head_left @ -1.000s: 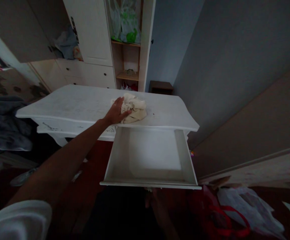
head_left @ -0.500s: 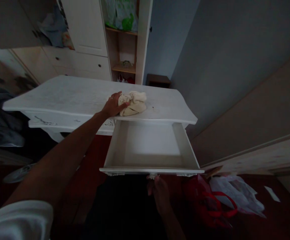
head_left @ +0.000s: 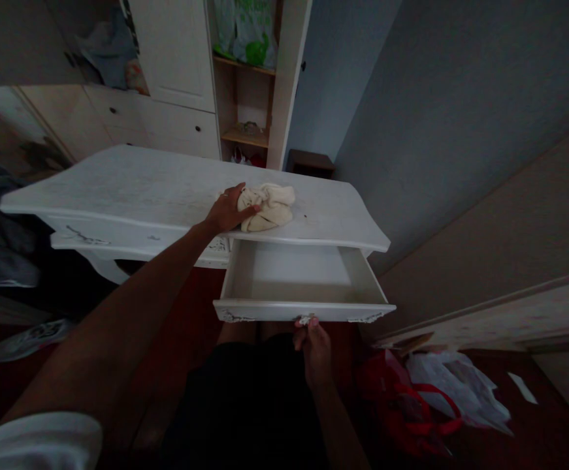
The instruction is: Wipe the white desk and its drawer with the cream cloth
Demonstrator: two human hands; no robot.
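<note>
My left hand (head_left: 226,210) grips a crumpled cream cloth (head_left: 269,205) that lies on the top of a white table (head_left: 132,189), near its front edge. Just below the cloth a white drawer (head_left: 304,308) stands pulled out, and what I see of its inside holds nothing. My right hand (head_left: 312,343) is closed on the small knob at the middle of the drawer's front. My dark-clothed legs are beneath the drawer.
A red-handled bag (head_left: 406,408) and a white plastic bag (head_left: 460,391) lie on the dark red floor at the right. A white wardrobe with open shelves (head_left: 247,85) stands behind the table. Dark bedding (head_left: 0,222) is at the left. A grey wall runs along the right.
The drawer has slid inward, so less of its inside shows. My right hand moved with its front. My left hand has closed tighter on the cloth.
</note>
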